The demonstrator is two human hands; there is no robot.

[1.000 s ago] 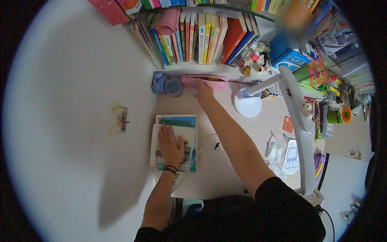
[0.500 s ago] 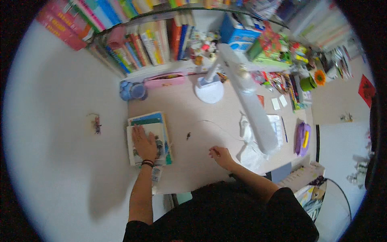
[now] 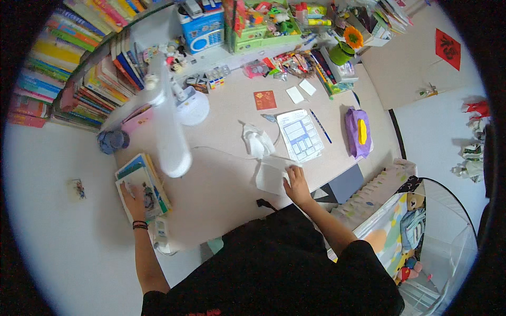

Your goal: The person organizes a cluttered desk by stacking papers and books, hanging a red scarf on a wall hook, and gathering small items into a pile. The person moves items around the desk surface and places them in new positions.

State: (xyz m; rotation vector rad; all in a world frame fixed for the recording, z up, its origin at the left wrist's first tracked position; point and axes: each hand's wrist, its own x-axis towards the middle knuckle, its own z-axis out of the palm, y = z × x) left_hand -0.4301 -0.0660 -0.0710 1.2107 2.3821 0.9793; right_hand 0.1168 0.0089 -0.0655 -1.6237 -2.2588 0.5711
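Two hands lie flat — left (image 3: 136, 199) on colourful books (image 3: 141, 185), right (image 3: 297, 185) on white tissue (image 3: 271, 176).

White desk lamp (image 3: 176, 113), purple pouch (image 3: 358, 132), printed form (image 3: 300, 135), blue pencil (image 3: 320, 126), green flowerpot (image 3: 341, 52), shelved books (image 3: 79, 84)

Black short-sleeved top (image 3: 274, 268) on this person, loose and plain across the chest, with a small scrap of red marking at the lower hem. Both forearms are bare from the sleeve down. On the left wrist, a pair of thin dark bands (image 3: 139, 225), stacked close together. No rings or watch that I can make out from here.
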